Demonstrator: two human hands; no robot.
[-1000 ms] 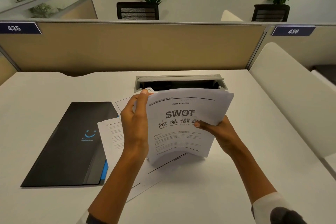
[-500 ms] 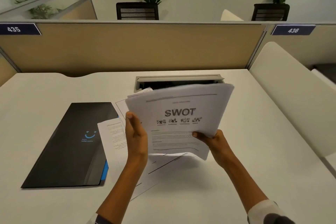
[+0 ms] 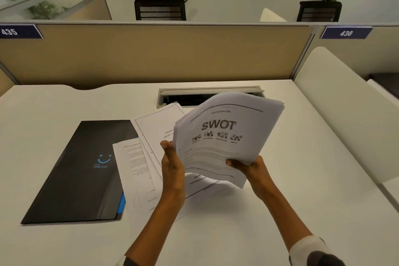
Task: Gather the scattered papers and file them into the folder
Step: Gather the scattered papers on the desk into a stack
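Gripping the lower right corner of the paper stack (image 3: 226, 136), our right hand (image 3: 250, 168) is closed on it, thumb across the printed front sheet and the fingers hidden behind. The stack is held clear of the desk (image 3: 280, 211), tilted with its top edge leaning to the right, and the front sheet reads "SWOT" above a row of small icons. Our left hand (image 3: 172, 166) stands edge-on just beside the stack's left margin, fingers straight and together, open and flat; whether the fingertips touch the sheet edges we cannot tell.

Compared with half a second ago, the stack has rotated clockwise and shifted to the right, so that more of the sheets beneath it is exposed. The left hand has stayed at the left margin in the same flat pose. The right hand has kept its hold at the lower right corner.

Below the hands, loose sheets (image 3: 155, 136) lie overlapped on the desk, one headed "SWOT" in small print and one turned sideways. The black folder (image 3: 82, 168), closed and marked with a blue smile, lies to their left, its right edge partly under them. A cable tray (image 3: 207, 93) sits behind the stack.
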